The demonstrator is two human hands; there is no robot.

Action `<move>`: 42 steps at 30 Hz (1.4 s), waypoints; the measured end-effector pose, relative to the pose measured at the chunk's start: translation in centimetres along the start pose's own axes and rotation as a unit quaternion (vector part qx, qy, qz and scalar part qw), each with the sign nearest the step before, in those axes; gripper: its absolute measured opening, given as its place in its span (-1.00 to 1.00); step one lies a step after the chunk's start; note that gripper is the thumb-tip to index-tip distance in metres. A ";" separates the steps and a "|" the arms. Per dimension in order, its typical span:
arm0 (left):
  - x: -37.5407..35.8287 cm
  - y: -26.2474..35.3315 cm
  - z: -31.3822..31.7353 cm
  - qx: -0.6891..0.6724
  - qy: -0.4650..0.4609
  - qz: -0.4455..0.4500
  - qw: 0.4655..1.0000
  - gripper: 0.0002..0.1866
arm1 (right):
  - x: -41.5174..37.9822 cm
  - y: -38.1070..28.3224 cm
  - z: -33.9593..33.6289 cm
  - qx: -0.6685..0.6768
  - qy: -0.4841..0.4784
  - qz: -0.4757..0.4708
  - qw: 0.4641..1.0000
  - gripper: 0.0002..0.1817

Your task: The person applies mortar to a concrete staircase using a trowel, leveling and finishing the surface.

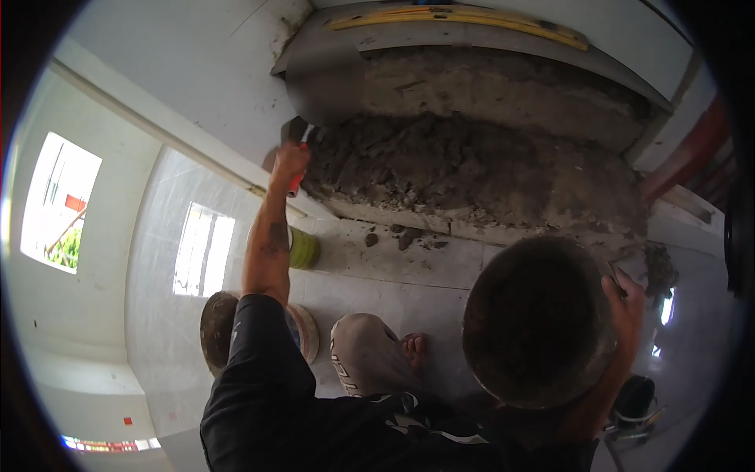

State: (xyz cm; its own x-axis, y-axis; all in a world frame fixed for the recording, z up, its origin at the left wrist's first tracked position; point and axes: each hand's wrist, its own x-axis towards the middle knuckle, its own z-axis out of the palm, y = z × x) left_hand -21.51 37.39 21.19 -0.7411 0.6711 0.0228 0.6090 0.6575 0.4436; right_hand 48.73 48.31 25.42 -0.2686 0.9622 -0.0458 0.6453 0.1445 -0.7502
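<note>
My left hand point(292, 160) is wrapped round the red handle of a trowel point(295, 130) at the left end of the step. Dark wet mortar point(425, 157) lies rough and lumpy along the step, beside the trowel's blade. On the right, my right hand point(624, 296) grips the rim of a large round bucket point(543, 322), whose inside is dark. What the bucket holds is too dark to make out.
A yellow level point(464, 14) lies on the upper step. Below my left arm are a green bucket point(303, 248) and another container point(218, 332). Mortar crumbs point(405, 237) dot the tiles. A dark pail point(634, 397) stands at the lower right.
</note>
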 end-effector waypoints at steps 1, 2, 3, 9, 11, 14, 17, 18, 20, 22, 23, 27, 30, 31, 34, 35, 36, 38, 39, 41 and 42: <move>2.5 -3.2 2.7 0.193 0.028 0.172 0.966 -0.71 | -0.2 -0.1 0.0 -0.002 0.011 0.006 1.000 -0.49; 4.1 -4.1 4.6 0.370 0.060 0.333 0.865 -0.71 | -0.4 0.0 -0.1 0.005 0.018 -0.014 1.000 -0.51; 2.2 -0.6 3.3 0.183 -0.037 0.205 0.961 -0.71 | -0.7 0.3 0.0 0.010 0.027 -0.028 0.999 -0.52; -5.6 6.4 5.7 -0.096 -0.036 0.268 0.958 -0.74 | -3.8 2.7 0.0 0.006 0.077 -0.065 0.995 -0.67; -8.2 10.6 4.1 -0.166 -0.194 0.154 0.954 -0.82 | -4.4 3.8 0.3 0.085 0.103 -0.119 0.984 -0.59; -9.6 10.1 2.9 -0.133 -0.199 0.076 0.968 -0.85 | -5.9 3.1 -0.1 0.062 0.076 -0.117 0.988 -0.59; -4.4 9.4 2.1 -0.118 -0.173 0.069 0.975 -0.86 | -3.9 3.3 0.2 0.059 0.095 -0.117 0.987 -0.58; -4.9 9.5 1.4 -0.140 -0.161 0.037 0.976 -0.86 | -4.2 3.4 0.5 0.058 0.094 -0.113 0.987 -0.59; -7.1 10.9 -0.5 -0.183 -0.179 0.044 0.966 -0.84 | -4.3 4.0 0.7 0.057 0.106 -0.113 0.986 -0.58; -10.8 13.6 -2.3 -0.281 -0.219 0.104 0.928 -0.81 | -3.8 5.1 0.5 0.024 0.096 -0.061 0.993 -0.59; -13.7 15.7 -3.4 -0.326 -0.247 0.143 0.901 -0.79 | -4.0 4.6 -0.3 0.007 0.086 -0.056 0.995 -0.63; -23.5 21.9 -3.8 -0.213 -0.408 0.160 0.873 -0.65 | -3.6 6.4 -0.8 0.059 0.081 -0.005 0.995 -0.56; -30.1 26.1 0.4 0.016 -0.534 0.214 0.818 -0.58 | -3.9 6.5 -0.7 0.067 0.052 -0.016 0.996 -0.52; -30.7 25.1 4.6 0.054 -0.416 0.507 0.753 -0.57 | -4.0 6.1 -0.7 0.055 0.061 -0.017 0.997 -0.52; -34.2 28.7 13.6 0.197 -0.369 0.521 0.744 -0.69 | -4.1 4.8 0.4 0.032 0.084 -0.068 0.994 -0.53; -34.5 29.5 16.3 0.183 -0.323 0.570 0.733 -0.72 | -4.4 4.5 0.9 0.022 0.110 -0.104 0.988 -0.54; -34.7 31.1 18.4 0.208 -0.290 0.603 0.713 -0.70 | -4.6 3.9 1.2 0.022 0.102 -0.109 0.988 -0.54; -38.7 33.6 22.8 0.232 -0.269 0.662 0.660 -0.70 | -5.3 2.5 1.7 0.077 0.079 -0.132 0.985 -0.55; -40.5 33.8 24.7 0.230 -0.279 0.681 0.636 -0.72 | -5.3 1.9 1.9 0.080 0.058 -0.143 0.985 -0.55; -42.2 31.4 23.4 0.208 -0.313 0.658 0.653 -0.71 | -5.9 1.2 2.3 0.024 0.054 -0.184 0.981 -0.55; -42.9 30.4 22.2 0.182 -0.335 0.645 0.662 -0.71 | -5.8 1.3 2.4 0.042 0.045 -0.172 0.983 -0.55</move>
State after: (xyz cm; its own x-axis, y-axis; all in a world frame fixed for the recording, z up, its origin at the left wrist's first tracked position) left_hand 35.08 36.20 13.77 0.6792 0.6764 -0.2850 0.7319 -0.6530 0.1945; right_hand 49.40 42.36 23.14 -0.3946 0.8766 0.2754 0.4649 0.4490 -0.7631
